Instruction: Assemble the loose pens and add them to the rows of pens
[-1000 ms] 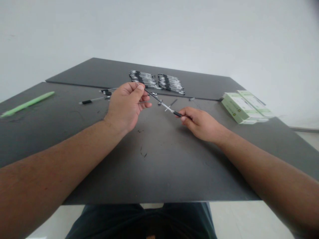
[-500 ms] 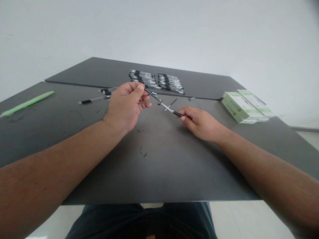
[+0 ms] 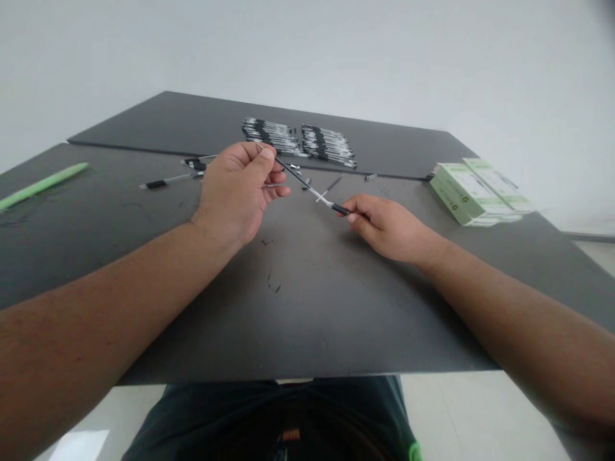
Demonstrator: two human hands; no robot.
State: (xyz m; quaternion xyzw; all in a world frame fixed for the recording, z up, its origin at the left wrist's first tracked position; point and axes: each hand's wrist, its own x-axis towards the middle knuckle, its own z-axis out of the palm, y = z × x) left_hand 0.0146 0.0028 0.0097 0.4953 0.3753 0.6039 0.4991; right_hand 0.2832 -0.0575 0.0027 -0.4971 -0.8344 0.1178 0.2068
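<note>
My left hand (image 3: 235,189) pinches the far end of a thin dark ink refill (image 3: 294,171) between thumb and forefinger. The refill slants down to the right, and its lower end meets a clear pen barrel with a black grip (image 3: 340,209). Closed around the grip end of that barrel are the fingertips of my right hand (image 3: 384,227). How deep the refill sits inside the barrel I cannot tell. Behind them on the table lie a loose refill (image 3: 333,184) and a few small pen parts, including a clear cap (image 3: 371,177).
Two rows of assembled pens (image 3: 269,134) (image 3: 327,145) lie at the back. Several loose pens (image 3: 166,182) are left of my left hand. Green-and-white boxes (image 3: 473,192) stand at the right. A long green strip (image 3: 45,186) lies far left on the dark table (image 3: 307,320).
The view has tilted slightly down, so the table sits higher in the picture. Both hands keep their hold on the refill and barrel, with little movement between them.
</note>
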